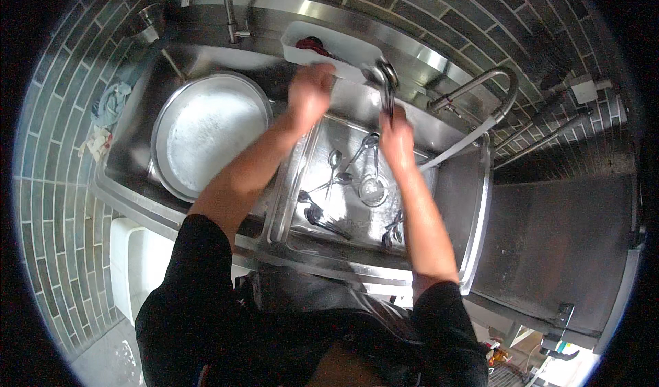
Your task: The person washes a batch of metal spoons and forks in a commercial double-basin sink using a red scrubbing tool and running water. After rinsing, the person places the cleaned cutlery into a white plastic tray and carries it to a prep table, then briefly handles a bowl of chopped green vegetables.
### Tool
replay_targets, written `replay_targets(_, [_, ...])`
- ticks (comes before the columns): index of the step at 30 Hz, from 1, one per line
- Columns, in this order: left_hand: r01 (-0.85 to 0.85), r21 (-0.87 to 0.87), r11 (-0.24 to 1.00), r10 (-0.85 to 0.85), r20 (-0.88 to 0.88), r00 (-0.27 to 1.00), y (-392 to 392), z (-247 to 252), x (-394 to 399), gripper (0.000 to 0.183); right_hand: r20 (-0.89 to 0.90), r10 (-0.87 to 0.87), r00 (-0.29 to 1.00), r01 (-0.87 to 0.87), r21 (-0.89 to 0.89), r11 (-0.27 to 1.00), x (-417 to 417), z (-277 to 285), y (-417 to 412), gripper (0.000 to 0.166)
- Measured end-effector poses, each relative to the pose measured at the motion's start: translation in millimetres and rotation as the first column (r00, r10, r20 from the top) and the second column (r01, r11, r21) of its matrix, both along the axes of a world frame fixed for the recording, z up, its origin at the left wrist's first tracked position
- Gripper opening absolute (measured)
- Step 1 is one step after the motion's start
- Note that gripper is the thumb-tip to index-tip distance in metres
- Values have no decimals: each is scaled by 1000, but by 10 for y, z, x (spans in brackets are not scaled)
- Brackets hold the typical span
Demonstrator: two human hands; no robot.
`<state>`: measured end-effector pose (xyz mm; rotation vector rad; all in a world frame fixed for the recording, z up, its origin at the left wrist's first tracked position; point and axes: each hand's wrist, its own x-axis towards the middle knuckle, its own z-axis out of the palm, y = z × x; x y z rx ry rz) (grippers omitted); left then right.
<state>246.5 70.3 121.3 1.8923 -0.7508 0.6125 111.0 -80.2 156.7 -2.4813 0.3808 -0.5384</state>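
My right hand [397,136] grips several metal spoons [387,78] by their handles, with their bowls up at the right end of a white plastic tub [345,68]. Blurred by motion, my left hand [312,92] is at the tub's front edge, its fingers curled; whether it holds anything is unclear. Dark red items [313,44] lie inside the tub. More metal spoons [334,159] are scattered over the floor of the right sink basin [309,181], around its drain [373,190].
A large round metal pan [213,135] sits in the left basin, whitish inside. Water appears to stream from the hose-like faucet [463,142] on the right. Another tap [229,11] stands behind the left basin. Cloths [112,103] lie along the left wall.
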Motion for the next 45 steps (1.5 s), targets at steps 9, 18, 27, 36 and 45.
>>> replay_targets(9, [-136, 861, 491, 159, 65, 985, 38, 375, 1026, 24, -327, 45, 944, -256, -638, 726, 1703, 135, -124, 24])
replay_targets(18, [19, 956, 293, 73, -42, 996, 66, 220, 1276, 19, -386, 157, 909, -362, -544, 757, 1957, 1, -25, 24])
replay_targets(27, [-17, 825, 565, -189, 150, 970, 328, 71, 1421, 38, -550, 325, 770, -608, -475, 636, 2462, -419, -333, 27])
replay_targets(36, [274, 687, 673, -127, -258, 958, 313, 217, 1043, 30, -129, 352, 927, -361, -562, 745, 1740, 27, -191, 13])
replay_targets(45, [318, 396, 861, -314, -78, 946, 347, 75, -98, 28, -612, 42, 789, -237, -242, 941, -570, -1909, 125, 30])
